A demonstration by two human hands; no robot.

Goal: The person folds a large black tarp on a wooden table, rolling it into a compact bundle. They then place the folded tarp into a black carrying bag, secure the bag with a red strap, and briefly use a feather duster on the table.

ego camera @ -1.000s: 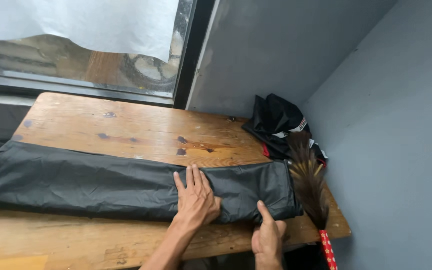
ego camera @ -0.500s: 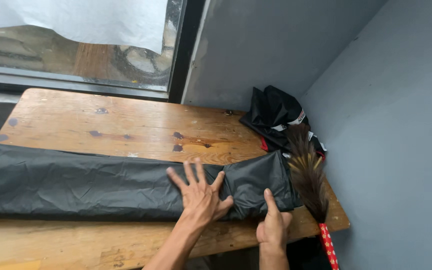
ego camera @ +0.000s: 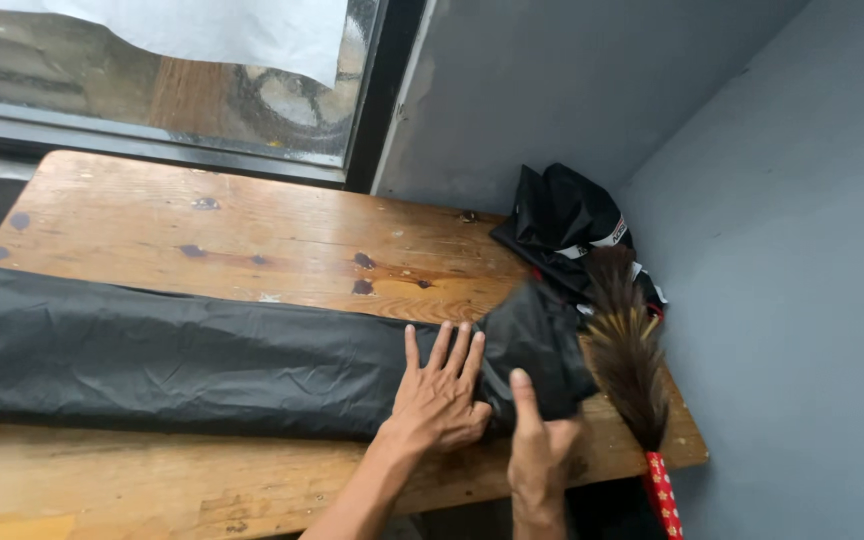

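Black plastic sheeting (ego camera: pixel 202 365) lies folded in a long band across the near wooden surface (ego camera: pixel 282 240); its right end, flat a second ago, now curls up in the right hand (ego camera: pixel 540 445) while the left hand (ego camera: pixel 439 393) presses flat, fingers spread. A feather duster (ego camera: pixel 630 365) and dark bundle (ego camera: pixel 564 222) crowd the far right corner.

Open wooden counter (ego camera: pixel 252 225) behind the long black plastic sheet (ego camera: pixel 172 365); feather duster (ego camera: pixel 627 355) and crumpled black bag (ego camera: pixel 557 215) crowd the right corner.
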